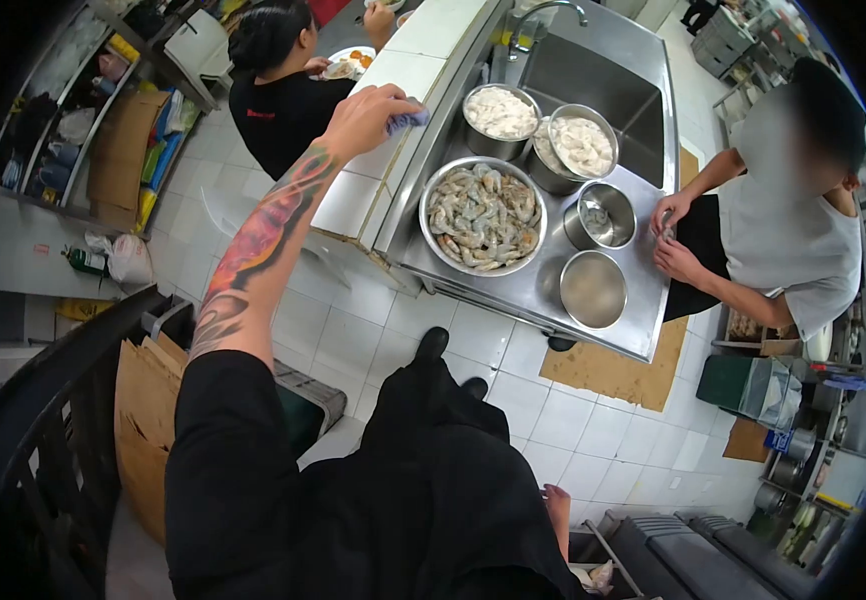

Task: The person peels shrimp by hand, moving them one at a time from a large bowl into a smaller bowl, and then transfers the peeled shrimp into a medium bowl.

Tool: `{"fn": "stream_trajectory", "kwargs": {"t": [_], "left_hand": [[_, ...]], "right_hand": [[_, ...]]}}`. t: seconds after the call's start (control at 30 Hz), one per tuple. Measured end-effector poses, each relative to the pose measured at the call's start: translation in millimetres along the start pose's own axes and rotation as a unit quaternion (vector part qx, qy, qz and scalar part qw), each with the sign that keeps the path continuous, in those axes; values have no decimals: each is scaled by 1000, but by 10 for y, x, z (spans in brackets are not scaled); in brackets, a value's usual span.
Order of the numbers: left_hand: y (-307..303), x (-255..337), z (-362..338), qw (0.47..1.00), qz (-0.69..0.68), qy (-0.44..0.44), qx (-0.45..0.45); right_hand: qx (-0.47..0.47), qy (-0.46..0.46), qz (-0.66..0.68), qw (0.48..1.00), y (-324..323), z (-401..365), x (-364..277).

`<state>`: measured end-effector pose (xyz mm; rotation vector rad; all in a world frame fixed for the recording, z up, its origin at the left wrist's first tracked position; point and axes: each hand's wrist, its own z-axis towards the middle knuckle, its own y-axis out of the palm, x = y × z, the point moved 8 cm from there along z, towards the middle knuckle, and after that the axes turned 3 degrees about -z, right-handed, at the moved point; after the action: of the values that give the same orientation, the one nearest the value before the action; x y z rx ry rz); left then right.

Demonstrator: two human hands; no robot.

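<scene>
My left hand (365, 118) reaches out on a tattooed forearm and is closed on a bluish-purple cloth (408, 117), pressed to the white tiled ledge (355, 196). Low in the view, beside my dark clothing, only a small part of my right hand (556, 497) shows; its fingers are too hidden to read. Right of the ledge, on the steel sink counter (423, 262), a wide steel bowl (425, 222) holds unpeeled grey shrimp (483, 215). Behind it stand metal pots with pale peeled shrimp (501, 110), one pot (581, 142) tilted over another.
Across the counter, a person in a light shirt (788, 230) works with both hands near a steel pot (603, 215) and a pot of cloudy liquid (594, 289). Beyond the ledge sits another person in black (288, 110) with a plate. Cardboard (603, 370) lies on the tiled floor.
</scene>
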<state>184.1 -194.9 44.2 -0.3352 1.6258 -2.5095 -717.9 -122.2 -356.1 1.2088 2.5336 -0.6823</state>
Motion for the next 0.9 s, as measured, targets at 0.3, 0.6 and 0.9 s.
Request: {"fn": "stream_trajectory", "kwargs": {"t": [0.3, 0.6, 0.9], "left_hand": [[-808, 663, -1848, 984, -135, -98, -56], [-658, -186, -1332, 991, -47, -125, 12], [-264, -590, -563, 990, -42, -126, 45]], "right_hand": [[29, -22, 1, 999, -64, 215, -440], [-9, -7, -94, 995, 56, 48, -308], [19, -9, -8, 1000, -86, 233, -295]]}}
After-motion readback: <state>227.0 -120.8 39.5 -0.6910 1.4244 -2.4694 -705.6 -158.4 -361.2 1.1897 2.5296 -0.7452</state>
